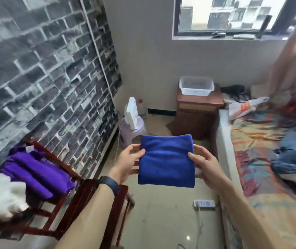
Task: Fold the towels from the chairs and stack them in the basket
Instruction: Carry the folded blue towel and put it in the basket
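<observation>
A folded blue towel (166, 161) hangs flat in the air in front of me, held by both sides. My left hand (128, 161) grips its left edge, thumb on top, and my right hand (203, 166) grips its right edge the same way. A white plastic basket (196, 85) stands on a brown wooden cabinet (198, 112) against the far wall; it looks empty. At the lower left a purple towel (35, 174) and a white towel (1, 196) lie on a dark red wooden chair (68, 191).
A bed (269, 159) with a colourful cover runs along the right. A lilac plastic stool (133, 129) with a white fan on it stands by the brick-patterned wall. A power strip (204, 203) and cable lie on the tiled floor.
</observation>
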Demonstrator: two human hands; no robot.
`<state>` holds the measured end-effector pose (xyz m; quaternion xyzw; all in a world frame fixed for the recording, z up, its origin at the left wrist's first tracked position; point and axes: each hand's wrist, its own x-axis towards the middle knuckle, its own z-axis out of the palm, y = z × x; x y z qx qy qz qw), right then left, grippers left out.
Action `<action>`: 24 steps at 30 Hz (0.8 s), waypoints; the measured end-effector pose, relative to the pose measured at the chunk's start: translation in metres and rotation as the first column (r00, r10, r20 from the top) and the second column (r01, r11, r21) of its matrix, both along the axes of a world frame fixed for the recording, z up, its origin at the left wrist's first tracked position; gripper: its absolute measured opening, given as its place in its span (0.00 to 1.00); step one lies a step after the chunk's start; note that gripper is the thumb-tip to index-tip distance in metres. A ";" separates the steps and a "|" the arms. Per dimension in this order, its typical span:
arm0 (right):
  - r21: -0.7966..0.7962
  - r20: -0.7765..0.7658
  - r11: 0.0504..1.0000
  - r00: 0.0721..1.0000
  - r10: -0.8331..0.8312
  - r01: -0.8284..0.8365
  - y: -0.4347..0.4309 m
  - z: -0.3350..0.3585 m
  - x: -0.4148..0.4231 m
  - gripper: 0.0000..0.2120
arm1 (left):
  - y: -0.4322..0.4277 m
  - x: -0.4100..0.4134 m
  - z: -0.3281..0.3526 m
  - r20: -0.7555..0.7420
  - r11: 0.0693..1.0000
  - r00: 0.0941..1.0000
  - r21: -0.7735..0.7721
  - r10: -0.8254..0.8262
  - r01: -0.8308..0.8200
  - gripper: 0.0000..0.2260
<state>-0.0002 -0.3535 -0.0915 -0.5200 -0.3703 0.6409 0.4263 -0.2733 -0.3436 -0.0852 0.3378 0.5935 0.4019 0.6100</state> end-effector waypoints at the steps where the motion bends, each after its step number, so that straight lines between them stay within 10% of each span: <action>1: 0.010 -0.005 1.000 1.000 -0.018 0.018 0.017 0.004 0.008 0.16 | 0.020 0.008 0.003 0.006 1.000 1.000 0.011 -0.014 0.014 0.10; 24: -0.152 0.059 0.927 0.939 -0.338 0.343 0.495 -0.060 0.095 0.16 | 0.559 0.113 -0.057 -0.001 0.949 0.962 -0.162 -0.273 0.269 0.10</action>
